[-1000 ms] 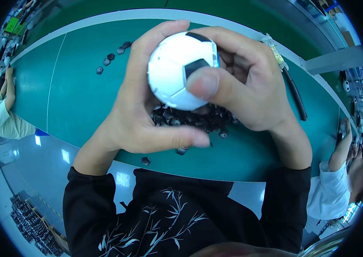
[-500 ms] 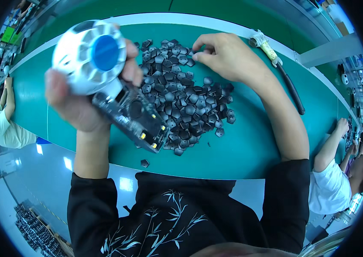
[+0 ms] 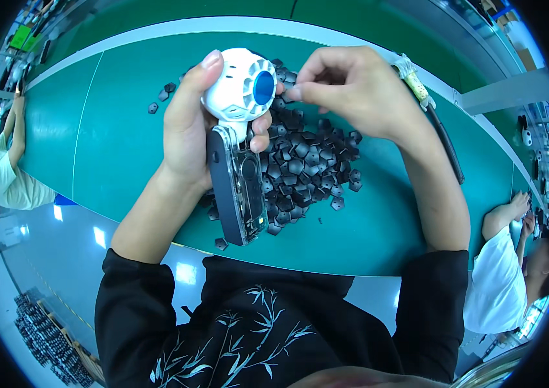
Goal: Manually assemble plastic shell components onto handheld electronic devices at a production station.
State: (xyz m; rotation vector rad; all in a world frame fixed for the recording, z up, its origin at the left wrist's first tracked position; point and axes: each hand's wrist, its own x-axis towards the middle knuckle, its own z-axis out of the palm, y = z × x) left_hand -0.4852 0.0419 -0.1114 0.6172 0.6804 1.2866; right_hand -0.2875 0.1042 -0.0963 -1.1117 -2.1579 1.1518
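Note:
My left hand [image 3: 187,123] is closed around a handheld device [image 3: 239,184]. It has a white ball-shaped head [image 3: 234,84] with a blue disc [image 3: 263,88] on its right side, and a dark, partly see-through handle below. My right hand [image 3: 352,90] is just right of the head, thumb and fingers pinched together. What lies between those fingertips, if anything, I cannot make out. Under and behind the device spreads a heap of small black five-sided pieces [image 3: 303,161], several showing small holes. The device and my hands cover part of the heap.
The green table [image 3: 132,142] has a pale far rim [image 3: 177,26]. A hose-like black tool with a wrapped yellowish end [image 3: 417,87] lies at the far right. A few stray black pieces [image 3: 153,108] lie left of the heap. One person [image 3: 12,174] sits at left, another [image 3: 497,278] at right.
My left hand has brought the device to the right, toward my right hand, and turned it more upright, with the blue disc facing further right. My right hand stays near the same place, still pinched.

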